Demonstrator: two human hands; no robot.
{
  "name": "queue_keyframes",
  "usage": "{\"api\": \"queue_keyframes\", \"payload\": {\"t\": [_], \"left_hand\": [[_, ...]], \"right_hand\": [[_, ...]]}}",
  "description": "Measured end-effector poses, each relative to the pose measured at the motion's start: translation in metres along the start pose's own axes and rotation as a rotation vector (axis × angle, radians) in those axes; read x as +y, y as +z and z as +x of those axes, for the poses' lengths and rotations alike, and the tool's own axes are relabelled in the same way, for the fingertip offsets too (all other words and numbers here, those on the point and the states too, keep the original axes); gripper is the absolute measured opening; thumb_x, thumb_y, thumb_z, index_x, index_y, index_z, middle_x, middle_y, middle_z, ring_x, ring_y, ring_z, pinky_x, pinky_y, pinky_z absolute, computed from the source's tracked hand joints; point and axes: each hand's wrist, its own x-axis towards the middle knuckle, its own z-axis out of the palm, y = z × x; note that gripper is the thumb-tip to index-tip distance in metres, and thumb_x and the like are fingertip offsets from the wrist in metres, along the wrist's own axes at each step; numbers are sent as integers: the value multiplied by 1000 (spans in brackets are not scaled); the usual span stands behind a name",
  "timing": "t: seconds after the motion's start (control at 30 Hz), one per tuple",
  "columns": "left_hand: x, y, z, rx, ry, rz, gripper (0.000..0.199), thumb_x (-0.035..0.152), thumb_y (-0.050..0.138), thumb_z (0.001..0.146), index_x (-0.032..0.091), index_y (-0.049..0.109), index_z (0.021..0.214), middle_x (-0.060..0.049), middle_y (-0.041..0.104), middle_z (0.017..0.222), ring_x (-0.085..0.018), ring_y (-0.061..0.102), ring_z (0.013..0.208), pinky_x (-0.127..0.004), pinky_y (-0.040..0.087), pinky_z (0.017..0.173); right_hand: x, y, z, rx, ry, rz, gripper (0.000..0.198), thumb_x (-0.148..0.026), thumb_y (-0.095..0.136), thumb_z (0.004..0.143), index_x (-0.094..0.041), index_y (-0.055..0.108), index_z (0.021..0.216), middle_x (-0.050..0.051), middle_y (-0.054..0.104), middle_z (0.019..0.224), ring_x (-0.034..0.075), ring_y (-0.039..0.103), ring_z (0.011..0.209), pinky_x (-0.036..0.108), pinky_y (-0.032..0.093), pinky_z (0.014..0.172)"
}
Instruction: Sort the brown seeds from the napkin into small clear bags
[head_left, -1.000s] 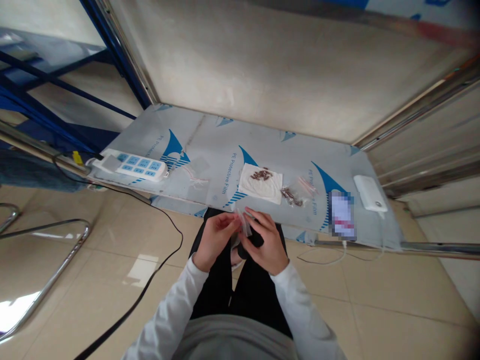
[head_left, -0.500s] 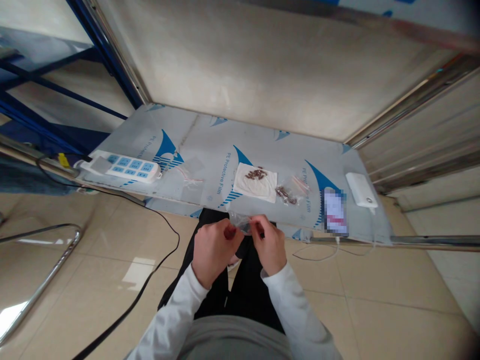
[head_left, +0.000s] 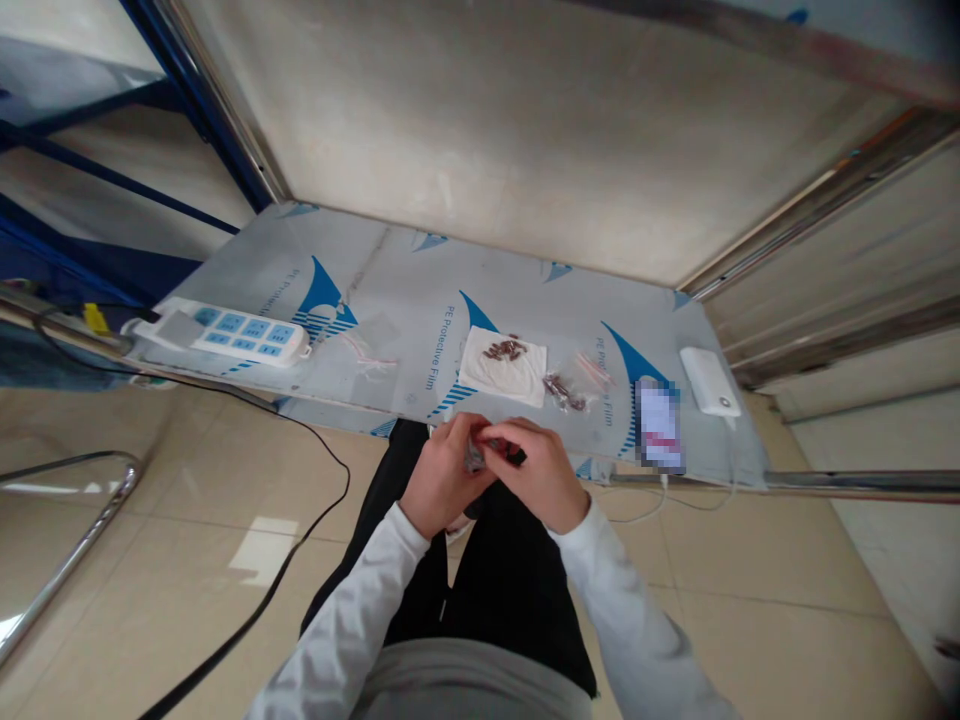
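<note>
My left hand (head_left: 444,478) and my right hand (head_left: 538,468) meet just off the table's near edge, above my lap. A small clear plastic bag (head_left: 474,457) is between them, mostly covered by fingers. My left hand is closed around it. The right thumb and forefinger pinch at its top. Beyond my hands, a folded white cloth or tissue (head_left: 487,376) bears a pile of small brown pieces (head_left: 503,350). Right of it lies a clear bag with more brown pieces (head_left: 562,390), beside a red-striped zip bag (head_left: 595,370).
The table (head_left: 405,300) is covered in printed protective film. A power strip (head_left: 247,335) and flat clear zip bags (head_left: 371,350) lie to the left. On the right are a phone (head_left: 660,425) and a white power bank (head_left: 710,382), with cables hanging over the edge. A black cord (head_left: 300,545) crosses the floor.
My hands have drawn together, the right moving over toward the left. The clear bag, earlier stretched between them, is now mostly covered by fingers. The view has shifted slightly.
</note>
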Motion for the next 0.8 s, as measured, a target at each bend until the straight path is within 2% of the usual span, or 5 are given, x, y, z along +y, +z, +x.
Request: {"api": "queue_keyframes", "payload": {"t": [0.13,0.2,0.37,0.5,0.8], "left_hand": [[-8,1,-3,88,-108,-73,20,28,66,76,20,52,87,-1,62,79,-14,60,70,-26,49,68],[-10,0,-6,86,-147,-92,22,31,67,75,20,52,85,1,61,73,-12,59,66,-24,48,65],[-13,0,-15,31,-196,-133,25,35,69,74,20,53,86,2,61,72,-12,59,67,-24,48,65],[-19,-1,-18,60,-228,-154,25,35,68,75,20,53,89,2,62,73,-12,59,68,-24,48,66],[-28,0,-17,64,-250,-151,24,35,67,76,20,54,90,1,62,73,-12,59,68,-25,47,66]], "right_hand": [[44,0,37,168,31,36,10,-24,60,81,-18,66,87,4,64,87,14,61,73,25,49,65],[79,4,66,212,119,-97,16,-20,63,77,-15,65,93,4,63,84,13,58,64,27,49,64],[137,21,127,45,123,-381,32,-7,63,69,-14,65,100,9,61,99,18,57,84,32,47,81],[141,26,142,-52,97,-468,26,-6,56,75,-14,67,97,10,62,101,21,55,96,32,42,92],[133,30,145,-137,213,-661,24,-11,49,85,-11,68,100,16,63,105,22,59,95,31,43,86]]}}
